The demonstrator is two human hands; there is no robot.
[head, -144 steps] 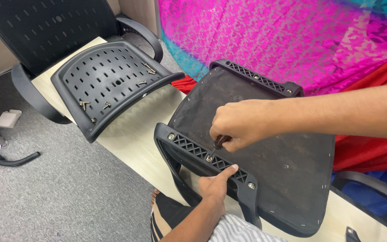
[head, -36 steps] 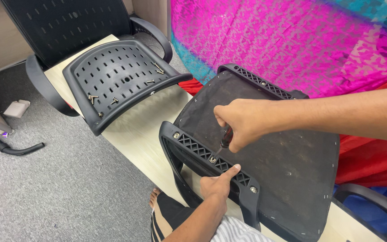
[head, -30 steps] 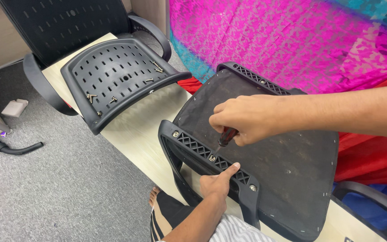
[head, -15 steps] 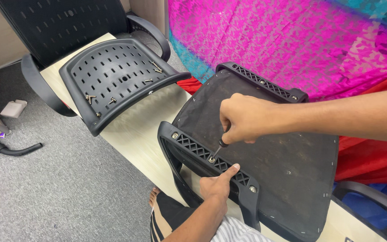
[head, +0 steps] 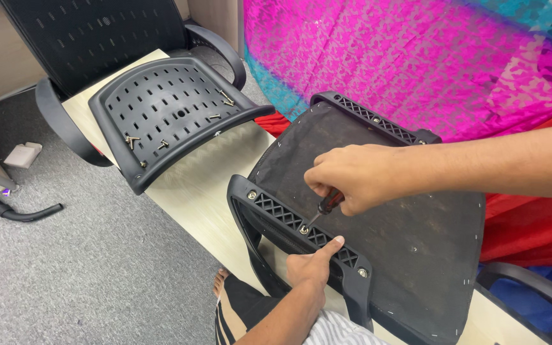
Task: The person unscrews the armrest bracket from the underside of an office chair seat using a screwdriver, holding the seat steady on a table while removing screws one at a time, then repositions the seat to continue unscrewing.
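The right hand (head: 356, 179) is fisted around a red-and-black-handled screwdriver (head: 324, 207), tip down at the black plastic armrest bracket (head: 301, 227); the left hand (head: 311, 265) clasps that bracket's near edge.

Grey carpet (head: 91, 268) covers the floor on the left side. On it lie a black hose (head: 14, 209), curving in from the left edge, and a small pale box (head: 23, 154) a little above it. A light wood counter (head: 193, 191) runs diagonally from upper left to lower right. Behind it, at the top left, stands a black mesh-backed office chair (head: 97, 35) with curved armrests, set against a beige panel (head: 1, 73). A bright pink patterned cloth (head: 416, 57) with teal patches fills the upper right; red cloth (head: 531, 217) hangs below it, and a strip of blue shows at the lower right corner. The light is even and soft.
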